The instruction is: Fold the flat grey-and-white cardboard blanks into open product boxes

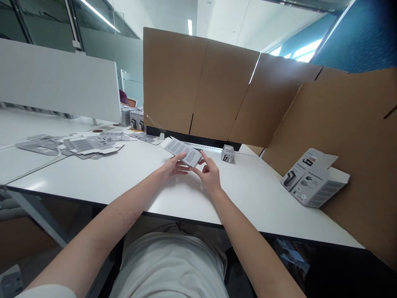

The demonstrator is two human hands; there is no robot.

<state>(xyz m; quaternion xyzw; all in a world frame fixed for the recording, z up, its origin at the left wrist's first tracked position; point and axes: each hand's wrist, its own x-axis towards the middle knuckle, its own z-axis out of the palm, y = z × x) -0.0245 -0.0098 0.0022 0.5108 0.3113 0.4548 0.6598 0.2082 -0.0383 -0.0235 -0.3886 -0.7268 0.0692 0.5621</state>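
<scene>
Grey-and-white carton (182,150) between two pinching hands, over the bench (180,198).
Left hand (174,166) and right hand (209,173) grip its near end; one small box (228,153) sits beyond (one larger box (314,182), right).

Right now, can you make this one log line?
left hand: holding carton | right hand: gripping carton's right end | flattened cartons: piled on left | small box: right of carton

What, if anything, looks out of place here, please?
The printed grey-white cardboard box at right has a flap sticking out, unclosed; the flat grey-white cardboard pieces at left overlap untidily, at uneven angles.
</scene>
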